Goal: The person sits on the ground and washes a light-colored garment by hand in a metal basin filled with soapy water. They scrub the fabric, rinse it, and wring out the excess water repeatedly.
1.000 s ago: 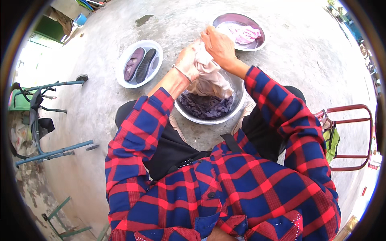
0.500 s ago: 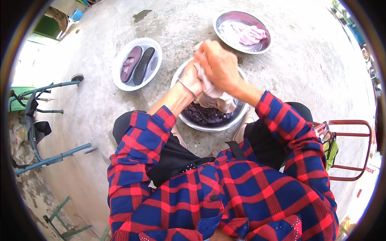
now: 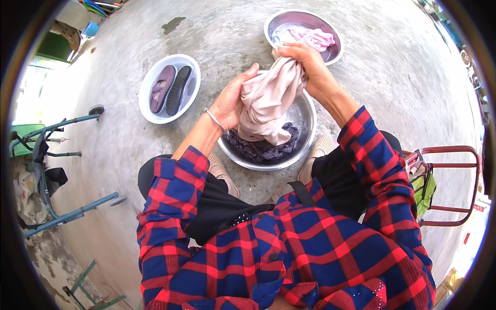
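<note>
— What had changed in that last second?

— The pale pink garment [image 3: 268, 101] had been spread out. Half a second before, it was a tight wad between both hands above the steel basin [image 3: 308, 135]; a second before, it was bunched nearer the basin's far rim. Now it hung in a long fold, its lower end resting on the dark purple laundry [image 3: 258, 148] in the basin.

— And the hands?

— The left hand [image 3: 230, 103] had dropped to the cloth's left edge, fingers curled and closed on it, a thin bangle at the wrist. The right hand [image 3: 305, 64] was higher, at the top of the garment, fingers wrapped shut round a gathered bunch. So the cloth ran on a slant from upper right to lower left, taut between the two grips.

— What did that tell you?

— I judged the washing of that piece was in mid-stride — the rubbing or wringing grip had loosened into a stretched hold, and the garment was not yet out of the basin.

— The containers?

— Three, all on the concrete floor [image 3: 129, 150]. The steel basin sat between the person's feet, holding the dark purple laundry and a little water. Beyond it, just past the right hand, a second metal bowl [image 3: 336, 49] held water and a pink cloth [image 3: 312, 37]. To the left, well apart, a white basin [image 3: 146, 106] held a pair of dark shoes [image 3: 170, 89], lying side by side.
</note>
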Motion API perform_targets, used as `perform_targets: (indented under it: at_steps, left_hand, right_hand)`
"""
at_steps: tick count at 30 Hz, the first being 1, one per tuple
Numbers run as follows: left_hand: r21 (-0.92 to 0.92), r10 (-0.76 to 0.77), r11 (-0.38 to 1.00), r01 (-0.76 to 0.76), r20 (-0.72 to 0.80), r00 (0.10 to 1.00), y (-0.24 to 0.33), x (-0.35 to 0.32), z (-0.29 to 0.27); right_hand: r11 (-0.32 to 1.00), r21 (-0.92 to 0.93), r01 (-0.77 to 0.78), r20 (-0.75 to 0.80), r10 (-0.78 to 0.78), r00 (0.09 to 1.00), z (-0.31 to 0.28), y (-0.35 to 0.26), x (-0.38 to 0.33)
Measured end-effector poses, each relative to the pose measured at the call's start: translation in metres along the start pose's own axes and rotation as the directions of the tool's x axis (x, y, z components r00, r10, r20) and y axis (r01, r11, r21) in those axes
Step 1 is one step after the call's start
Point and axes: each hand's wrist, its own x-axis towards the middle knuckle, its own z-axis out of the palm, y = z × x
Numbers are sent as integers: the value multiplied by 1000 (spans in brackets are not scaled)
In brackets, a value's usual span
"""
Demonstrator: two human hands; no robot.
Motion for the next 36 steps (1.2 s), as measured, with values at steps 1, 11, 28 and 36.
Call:
perform_targets:
  at_steps: [1, 11, 28, 36]
  left_hand:
    - [42, 16, 999, -15, -11, 1000, -2, -2, 3]
    - [-314, 86, 949, -43, 124, 989, 6, 9, -21]
    - [-248, 274, 930, -270, -20, 962, -18, 24, -11]
    - [112, 462, 878, -465, 53, 885, -26, 30, -46]
  right_hand:
    - [996, 84, -42, -1, 43, 999, -4, -4, 0]
    - [984, 97, 149, 82, -157, 984, -1, -14, 1]
    - [326, -884, 336, 110, -553, 826, 42, 34, 4]
    - [-127, -768, 628, 575, -568, 589, 62, 63, -28]
